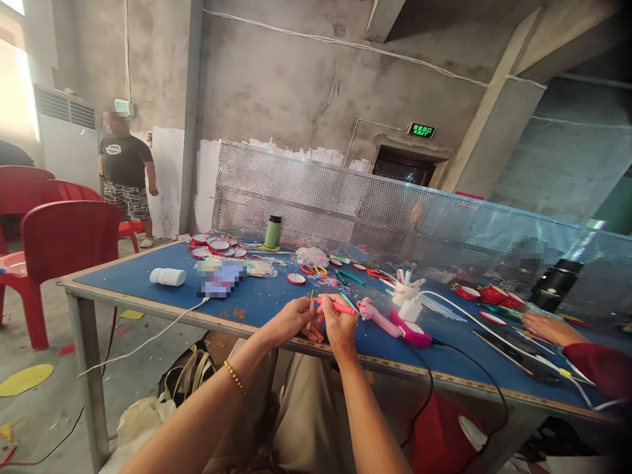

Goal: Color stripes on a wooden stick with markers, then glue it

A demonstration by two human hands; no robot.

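Note:
Over the table's front edge, my left hand (297,318) pinches a thin pale stick (311,309) with a green tip. Close beside it, my right hand (338,324) is closed around a pinkish-red pen (340,305), its end pointing at the stick. A teal slim piece (350,303) shows just past the right fingers; I cannot tell whether they hold it. Right of my hands lie a pink glue gun (378,317) and a magenta stand (409,330). A round red-rimmed piece (296,278) lies behind the left hand.
The blue table (123,280) carries a white bottle (168,276), a phone (222,282) on a cable, scissors (315,270), a pen cup (405,289) and a green flask (273,232). A co-worker's hand (553,328) reaches in at right. A perforated metal screen (296,194) stands behind.

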